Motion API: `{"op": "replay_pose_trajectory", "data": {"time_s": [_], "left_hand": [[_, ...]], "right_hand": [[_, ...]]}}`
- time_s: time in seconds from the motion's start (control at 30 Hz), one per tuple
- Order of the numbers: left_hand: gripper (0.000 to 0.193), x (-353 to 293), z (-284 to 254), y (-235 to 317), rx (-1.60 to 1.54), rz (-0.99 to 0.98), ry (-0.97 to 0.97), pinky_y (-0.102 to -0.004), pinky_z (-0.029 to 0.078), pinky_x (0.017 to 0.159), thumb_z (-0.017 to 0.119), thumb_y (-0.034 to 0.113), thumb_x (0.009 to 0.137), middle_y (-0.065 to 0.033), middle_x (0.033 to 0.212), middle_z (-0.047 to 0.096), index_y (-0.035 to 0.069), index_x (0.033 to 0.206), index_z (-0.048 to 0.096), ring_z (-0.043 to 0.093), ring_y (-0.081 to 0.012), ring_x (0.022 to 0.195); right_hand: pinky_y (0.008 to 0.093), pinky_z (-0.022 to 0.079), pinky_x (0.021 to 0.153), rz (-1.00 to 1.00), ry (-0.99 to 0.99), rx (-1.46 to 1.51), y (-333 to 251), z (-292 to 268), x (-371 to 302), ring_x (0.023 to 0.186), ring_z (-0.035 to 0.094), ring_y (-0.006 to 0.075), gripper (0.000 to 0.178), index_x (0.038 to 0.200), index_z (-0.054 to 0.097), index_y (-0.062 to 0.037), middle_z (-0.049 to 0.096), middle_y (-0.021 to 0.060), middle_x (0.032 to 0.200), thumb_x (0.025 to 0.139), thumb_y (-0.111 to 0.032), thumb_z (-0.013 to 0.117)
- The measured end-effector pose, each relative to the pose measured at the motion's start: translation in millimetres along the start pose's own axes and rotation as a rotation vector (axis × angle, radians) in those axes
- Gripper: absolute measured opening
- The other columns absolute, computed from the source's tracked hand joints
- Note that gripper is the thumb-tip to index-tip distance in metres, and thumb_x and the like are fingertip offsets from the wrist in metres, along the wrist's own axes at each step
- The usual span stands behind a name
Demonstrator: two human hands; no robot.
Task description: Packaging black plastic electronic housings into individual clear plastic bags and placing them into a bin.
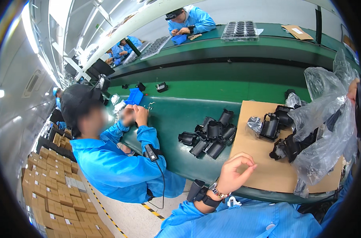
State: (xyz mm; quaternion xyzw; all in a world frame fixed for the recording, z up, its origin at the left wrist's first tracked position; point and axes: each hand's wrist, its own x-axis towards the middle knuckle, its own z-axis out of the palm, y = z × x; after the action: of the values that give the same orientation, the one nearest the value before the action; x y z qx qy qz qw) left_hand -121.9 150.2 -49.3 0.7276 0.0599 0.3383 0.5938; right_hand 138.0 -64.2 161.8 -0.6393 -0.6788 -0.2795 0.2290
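Grasping with right hand [352,90] the transparent plastic bag [330,144], over right part of cardboard sheet [252,145], beside black plastic housings [270,127]. Holding left hand [236,172] near its front edge, with fingers loosely curled, released.

Head-worn fisheye, facing downward

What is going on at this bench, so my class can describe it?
The camera wearer's right hand grips a crumpled clear plastic bag above a flat brown cardboard sheet that bears curved black parts. The left hand, fingers curled, shows nothing in it. A heap of similar black parts lies on the dark green table. Nearby, a blue-coated co-worker has both hands together.
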Motion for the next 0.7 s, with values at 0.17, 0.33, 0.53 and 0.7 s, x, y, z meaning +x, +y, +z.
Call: {"op": "replay_pose_trajectory", "data": {"time_s": [0.17, 0.33, 0.53, 0.7], "left_hand": [[0.011, 3.2, -0.6, 0.5, -0.013, -0.005, -0.002, -0.0272, 0.046, 0.07, 0.066, -0.005, 0.077, -0.0073, 0.082, 0.06, 0.001, 0.079, 0.057, 0.059, -0.0164, 0.076], [0.013, 4.2, 2.4, -0.9, -0.024, -0.016, -0.028, -0.027, 0.046, 0.073, 0.066, -0.009, 0.076, -0.0084, 0.085, 0.061, 0.0, 0.08, 0.058, 0.058, -0.0149, 0.08], [0.013, 4.6, 4.0, 0.1, -0.024, -0.003, -0.033, -0.027, 0.046, 0.074, 0.066, -0.01, 0.075, -0.0088, 0.086, 0.061, 0.0, 0.08, 0.058, 0.058, -0.0151, 0.08], [0.014, 3.0, 3.4, 0.5, -0.019, -0.01, -0.028, -0.027, 0.046, 0.074, 0.066, -0.01, 0.075, -0.009, 0.086, 0.061, 0.0, 0.08, 0.058, 0.058, -0.0151, 0.08]], "right_hand": [[0.0309, 0.046, 0.061, -0.008, -0.003, 0.006, -0.2, 0.5, 2.8, 0.066, 0.058, 0.0269, 0.005, 0.082, 0.061, 0.003, 0.06, 0.0143, 0.076, 0.08, -0.002, 0.061], [0.031, 0.046, 0.061, -0.012, -0.005, 0.011, 4.1, -0.8, 0.3, 0.066, 0.058, 0.027, 0.005, 0.082, 0.061, 0.0027, 0.06, 0.0143, 0.076, 0.081, -0.002, 0.061], [0.0308, 0.046, 0.061, 0.013, -0.012, 0.001, -2.2, -0.6, -0.2, 0.066, 0.059, 0.0271, 0.005, 0.082, 0.062, 0.0019, 0.06, 0.0141, 0.077, 0.081, -0.002, 0.06], [0.0307, 0.046, 0.06, 0.028, -0.011, 0.001, -4.3, 1.9, 0.1, 0.066, 0.059, 0.0268, 0.005, 0.083, 0.062, 0.0012, 0.06, 0.0139, 0.077, 0.082, -0.003, 0.06]]}}
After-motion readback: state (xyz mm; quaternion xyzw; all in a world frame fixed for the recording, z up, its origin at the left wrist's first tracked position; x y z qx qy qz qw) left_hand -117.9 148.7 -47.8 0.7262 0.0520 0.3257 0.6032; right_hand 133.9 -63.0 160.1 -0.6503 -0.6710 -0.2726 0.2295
